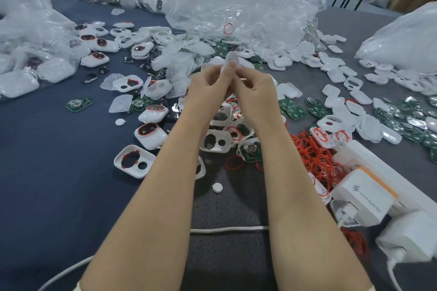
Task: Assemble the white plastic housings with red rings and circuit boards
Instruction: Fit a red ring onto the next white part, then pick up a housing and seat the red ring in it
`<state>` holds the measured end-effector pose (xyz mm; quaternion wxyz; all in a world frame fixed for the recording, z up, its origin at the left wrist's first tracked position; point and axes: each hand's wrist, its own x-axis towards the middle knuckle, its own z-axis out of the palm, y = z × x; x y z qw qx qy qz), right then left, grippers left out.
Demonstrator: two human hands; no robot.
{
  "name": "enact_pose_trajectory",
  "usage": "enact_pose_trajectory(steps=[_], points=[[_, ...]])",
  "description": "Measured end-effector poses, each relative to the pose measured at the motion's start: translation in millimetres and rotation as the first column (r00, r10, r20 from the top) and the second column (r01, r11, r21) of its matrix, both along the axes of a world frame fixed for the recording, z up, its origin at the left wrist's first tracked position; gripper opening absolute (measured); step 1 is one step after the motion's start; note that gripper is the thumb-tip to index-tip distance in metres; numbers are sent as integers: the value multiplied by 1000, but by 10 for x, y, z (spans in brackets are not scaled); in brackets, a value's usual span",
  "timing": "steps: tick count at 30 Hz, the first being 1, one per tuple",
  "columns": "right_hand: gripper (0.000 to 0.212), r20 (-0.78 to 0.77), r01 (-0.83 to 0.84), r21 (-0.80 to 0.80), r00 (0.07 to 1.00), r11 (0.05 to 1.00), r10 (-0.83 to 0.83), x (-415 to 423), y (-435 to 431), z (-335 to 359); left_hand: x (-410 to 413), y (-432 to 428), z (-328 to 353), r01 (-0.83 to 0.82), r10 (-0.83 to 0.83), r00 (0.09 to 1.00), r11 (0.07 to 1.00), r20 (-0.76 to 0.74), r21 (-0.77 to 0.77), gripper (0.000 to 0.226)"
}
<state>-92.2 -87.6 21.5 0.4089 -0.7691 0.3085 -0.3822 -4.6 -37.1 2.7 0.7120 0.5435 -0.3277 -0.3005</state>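
Note:
My left hand point(209, 87) and my right hand point(254, 91) meet above the table's middle, fingers closed together around a small white plastic part point(230, 60) that sticks up between the thumbs. Its lower half is hidden by the fingers. Below the hands lie white housings point(215, 140), some with red rings fitted point(133, 160). A loose heap of red rings point(314, 156) sits to the right. Green circuit boards point(250, 152) lie under my right forearm, with another point(79, 103) at the left.
Crumpled clear plastic bags point(224, 0) rise behind the hands, more at the left point(30, 38) and right point(406, 40). White chargers on a power strip point(364, 194) occupy the near right. A white cable point(229, 229) crosses under my arms. A small white disc point(217, 188) lies between my forearms.

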Motion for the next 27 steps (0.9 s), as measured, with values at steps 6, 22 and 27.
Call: enact_pose_trajectory(steps=[6, 22, 27], points=[[18, -131, 71, 16, 989, 997, -68, -139, -35, 107, 46, 27, 40, -212, 217, 963, 976, -162, 50, 25], [14, -448, 182, -159, 862, 970, -235, 49, -35, -95, 153, 98, 131, -371, 267, 734, 928, -624, -39, 10], [22, -301, 284, -137, 901, 949, -313, -12, -75, -107, 244, 149, 122, -538, 422, 696, 843, -581, -32, 12]])
